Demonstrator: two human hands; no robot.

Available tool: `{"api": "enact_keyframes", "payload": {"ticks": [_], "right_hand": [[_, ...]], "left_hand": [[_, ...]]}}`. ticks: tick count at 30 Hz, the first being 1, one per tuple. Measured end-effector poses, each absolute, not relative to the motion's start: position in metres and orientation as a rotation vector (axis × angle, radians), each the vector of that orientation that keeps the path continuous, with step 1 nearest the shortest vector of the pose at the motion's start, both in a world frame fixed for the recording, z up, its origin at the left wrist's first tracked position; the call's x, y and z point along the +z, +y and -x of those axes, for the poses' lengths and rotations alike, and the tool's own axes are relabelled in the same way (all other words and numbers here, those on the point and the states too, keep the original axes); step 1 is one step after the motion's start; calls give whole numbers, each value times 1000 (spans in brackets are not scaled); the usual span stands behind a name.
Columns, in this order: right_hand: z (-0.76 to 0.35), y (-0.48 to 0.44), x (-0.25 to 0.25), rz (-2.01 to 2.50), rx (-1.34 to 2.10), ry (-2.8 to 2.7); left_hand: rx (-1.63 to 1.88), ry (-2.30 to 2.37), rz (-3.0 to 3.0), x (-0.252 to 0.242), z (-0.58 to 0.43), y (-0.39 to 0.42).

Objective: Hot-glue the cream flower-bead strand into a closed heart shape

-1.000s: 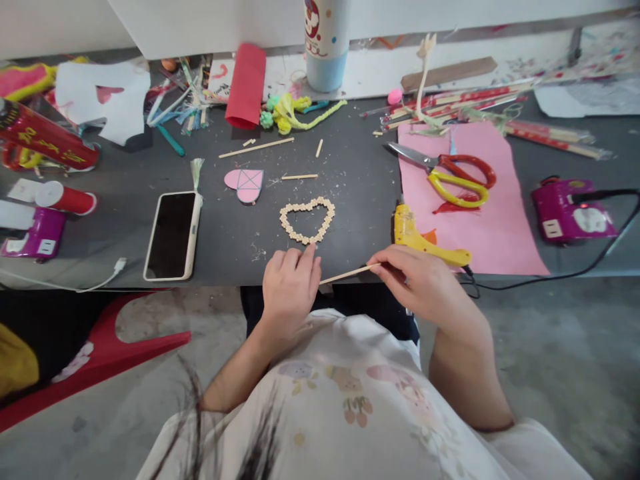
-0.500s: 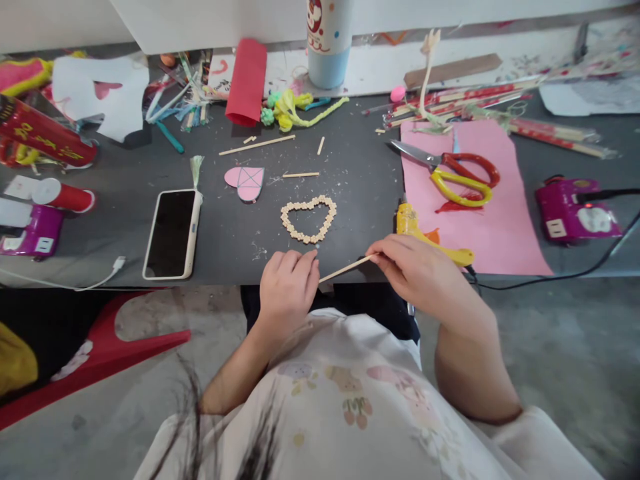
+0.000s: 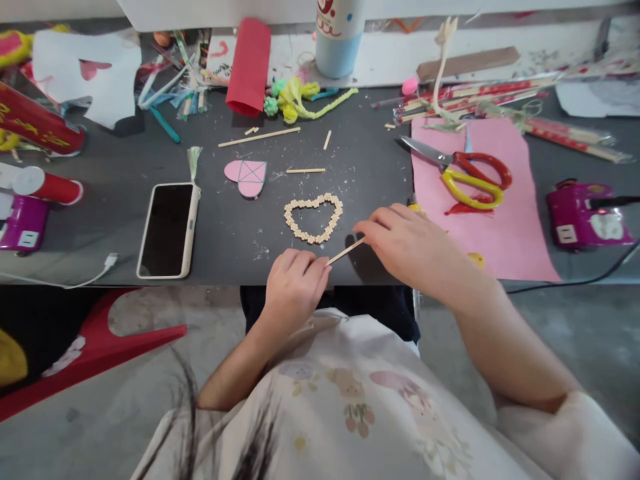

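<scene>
A thin wooden stick point(image 3: 346, 251) is held at both ends. It is pale, straight and slender, and is tilted so that its right end lies farther from the body. Its near end is pinched in the curled fingers of the left hand point(image 3: 295, 287); its far end is pinched between the thumb and fingertips of the right hand point(image 3: 415, 250). The stick is positioned over the front edge of the desk point(image 3: 235, 233), just in front of a heart outline point(image 3: 313, 239) assembled from small pale pieces. Stick and outline are apart.

The desk surface is dark grey and is scattered with fine chips. A bare concrete floor is seen below it, and part of a red chair point(image 3: 100, 347) is seen at the lower left.

A phone point(image 3: 167, 230) is laid face up to the left of the outline, with a pink paper heart point(image 3: 246, 177) beyond it. A pink sheet point(image 3: 500, 227) is spread at the right, and scissors point(image 3: 465, 175) with red and yellow handles are laid on it. A purple device point(image 3: 587, 217) is placed beside the sheet. Loose sticks, a red roll point(image 3: 249, 67) and craft scraps are spread along the rear. The space between the hands and the outline is unobstructed.
</scene>
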State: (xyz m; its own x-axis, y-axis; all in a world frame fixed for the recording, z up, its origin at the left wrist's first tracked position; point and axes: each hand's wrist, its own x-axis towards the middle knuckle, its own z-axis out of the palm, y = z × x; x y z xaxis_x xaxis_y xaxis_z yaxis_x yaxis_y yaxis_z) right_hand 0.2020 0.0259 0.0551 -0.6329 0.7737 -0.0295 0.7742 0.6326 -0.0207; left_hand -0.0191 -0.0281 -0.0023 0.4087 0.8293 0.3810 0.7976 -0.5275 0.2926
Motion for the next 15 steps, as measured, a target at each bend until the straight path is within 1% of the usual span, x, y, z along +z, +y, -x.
{"api": "enact_keyframes", "payload": {"ticks": [6, 11, 15], "right_hand": [[-194, 68, 54, -1217, -129, 2843], [-183, 107, 46, -1135, -268, 2882], [-174, 124, 41, -1089, -335, 2877]], "left_hand": [[768, 1474, -2589, -4, 18, -24], [767, 1472, -2634, -5, 16, -21], [757, 1481, -2630, -5, 14, -21]]}}
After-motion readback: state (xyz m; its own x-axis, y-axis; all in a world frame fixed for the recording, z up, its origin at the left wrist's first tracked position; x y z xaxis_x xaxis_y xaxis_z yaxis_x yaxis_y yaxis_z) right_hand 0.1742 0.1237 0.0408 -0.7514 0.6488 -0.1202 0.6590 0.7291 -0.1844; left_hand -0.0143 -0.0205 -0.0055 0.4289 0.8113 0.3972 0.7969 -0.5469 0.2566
